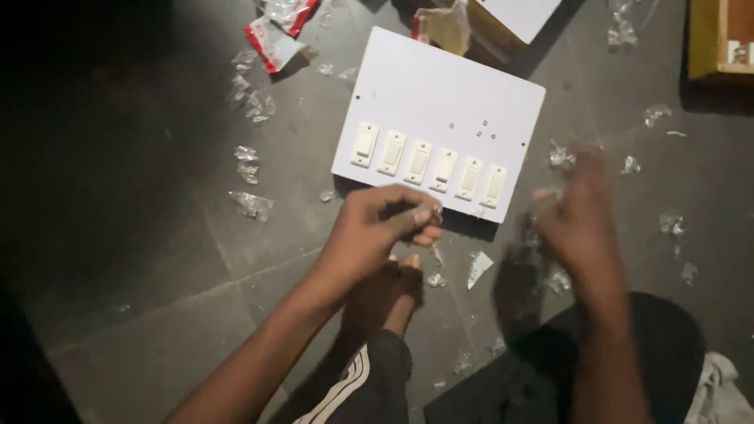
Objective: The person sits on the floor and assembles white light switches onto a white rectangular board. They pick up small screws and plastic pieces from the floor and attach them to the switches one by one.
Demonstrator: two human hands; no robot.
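So, left hand [377, 228] grip is pinched on a tiny shiny bit, prob a screw, right by the white switch board [440, 102] on the floor. Right hand [577, 220] is blurred, can't tell its grip. Imo keep the pinch tight w/ scraps around.

Motion is blurring the right hand [577, 216]; the left hand [377, 228] is pinching something too small to identify; the wooden box [719, 39] is running off the frame's edge.

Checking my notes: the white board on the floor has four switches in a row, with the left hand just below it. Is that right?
Not quite. The head view shows six switches in a row on the white board, not four. The left hand is just below it.
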